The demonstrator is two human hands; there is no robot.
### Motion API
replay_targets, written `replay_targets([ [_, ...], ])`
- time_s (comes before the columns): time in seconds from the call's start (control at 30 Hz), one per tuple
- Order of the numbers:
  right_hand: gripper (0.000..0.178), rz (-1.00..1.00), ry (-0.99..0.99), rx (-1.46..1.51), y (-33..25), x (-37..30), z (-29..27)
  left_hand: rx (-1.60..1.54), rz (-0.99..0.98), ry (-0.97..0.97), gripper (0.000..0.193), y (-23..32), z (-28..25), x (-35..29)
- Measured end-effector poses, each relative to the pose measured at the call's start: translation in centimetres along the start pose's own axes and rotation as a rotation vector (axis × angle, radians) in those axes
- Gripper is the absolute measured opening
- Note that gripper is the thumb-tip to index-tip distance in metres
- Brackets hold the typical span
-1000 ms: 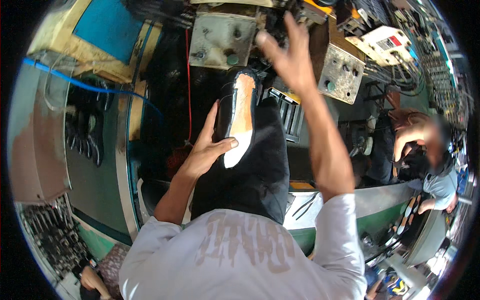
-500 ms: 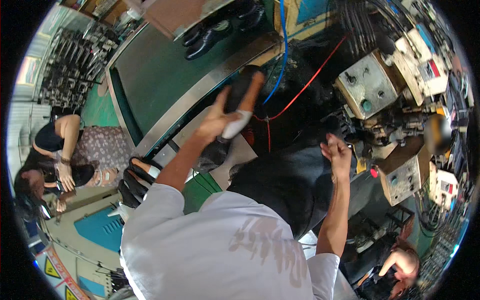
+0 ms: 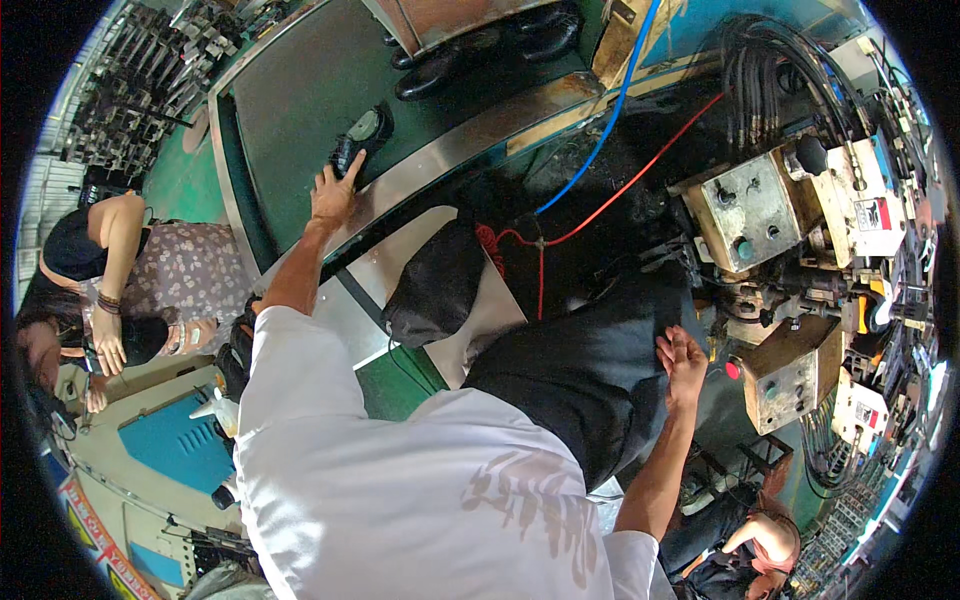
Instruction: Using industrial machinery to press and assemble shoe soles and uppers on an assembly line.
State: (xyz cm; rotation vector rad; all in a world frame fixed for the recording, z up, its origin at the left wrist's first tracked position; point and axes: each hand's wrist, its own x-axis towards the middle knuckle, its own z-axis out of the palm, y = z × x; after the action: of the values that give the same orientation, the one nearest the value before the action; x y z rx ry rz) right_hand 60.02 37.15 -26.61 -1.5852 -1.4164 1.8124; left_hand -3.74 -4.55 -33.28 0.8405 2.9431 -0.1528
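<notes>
A black shoe point(image 3: 360, 138) with a pale inner area lies on the green conveyor belt point(image 3: 285, 110) at the upper left. My left hand point(image 3: 333, 195) reaches over the belt's metal edge, its fingers stretched out and the fingertips at the shoe's near end. Whether they touch the shoe I cannot tell. Low at the right, my right hand point(image 3: 683, 367) hovers beside my dark trousers, with loosely bent fingers and nothing visible in them. More glossy black shoes point(image 3: 455, 65) rest farther along the belt, partly hidden by a brown board.
A black cloth-covered pad point(image 3: 440, 280) stands between my arms. Blue point(image 3: 600, 130) and red point(image 3: 640, 165) hoses hang ahead. Control boxes point(image 3: 745, 215) with knobs and a red button point(image 3: 734, 369) crowd the right. One person point(image 3: 110, 280) is at the left, another point(image 3: 760, 540) at the lower right.
The left hand has moved left to the belt and let go of the black shoe it held. The right hand has dropped slightly, and the whole view has shifted.
</notes>
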Motion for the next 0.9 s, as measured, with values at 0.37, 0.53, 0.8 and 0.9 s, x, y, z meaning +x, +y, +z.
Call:
replay_targets([
  [0.37, 0.039, 0.011, -0.007, 0.086, 2.9, 1.7, -1.6, -0.214, -0.224, -0.181, 0.092, 1.6, -6.1, -0.9],
  [0.53, 0.035, -0.007, 0.003, 0.171, 4.3, 2.7, -2.1, -0.617, -0.311, -0.153, 0.092, -3.2, -3.6, -9.3],
  [0.8, 0.031, -0.06, 0.061, 0.281, 6.0, 1.0, -5.4, -1.292, -1.048, -0.034, 0.083, -0.3, 2.4, -23.2],
  [0.9, 0.037, -0.148, -0.012, 0.312, 5.1, 0.3, -2.8, -1.242, -0.695, -0.127, 0.067, -11.7, 2.4, -25.1],
])
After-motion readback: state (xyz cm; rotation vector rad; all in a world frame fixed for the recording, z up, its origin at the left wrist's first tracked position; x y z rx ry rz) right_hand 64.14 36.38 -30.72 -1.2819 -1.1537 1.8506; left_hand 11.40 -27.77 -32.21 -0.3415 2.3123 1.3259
